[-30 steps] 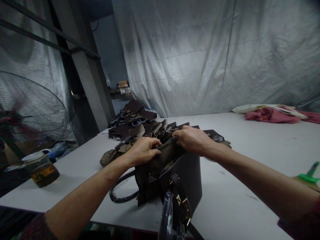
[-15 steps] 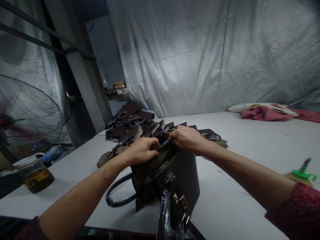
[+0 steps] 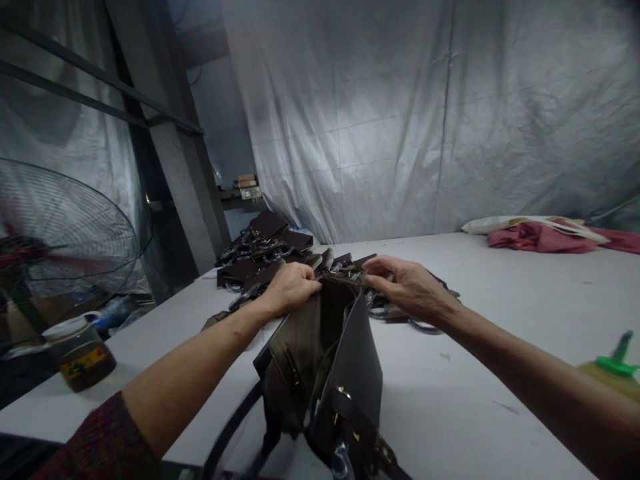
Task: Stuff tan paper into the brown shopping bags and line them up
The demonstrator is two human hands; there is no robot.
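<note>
Standing open-mouthed near the front edge of the white desk, the dark handbag shows its olive lining. The left hand is clenched on the upper rim at the bag's left side. The right hand is loose, fingers stretched out, their tips just at the rim's right corner. A pile of bags lies behind them, and a jar sits far left.

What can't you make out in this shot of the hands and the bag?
Head view:
Bag bottom: cut off by lower edge.
Bag inside: too dark.
Left hand fingertips: curled behind the rim.
Right hand grip: unclear, fingers hide it.
Fan blades: motion blur.
Jar label: too small.
</note>
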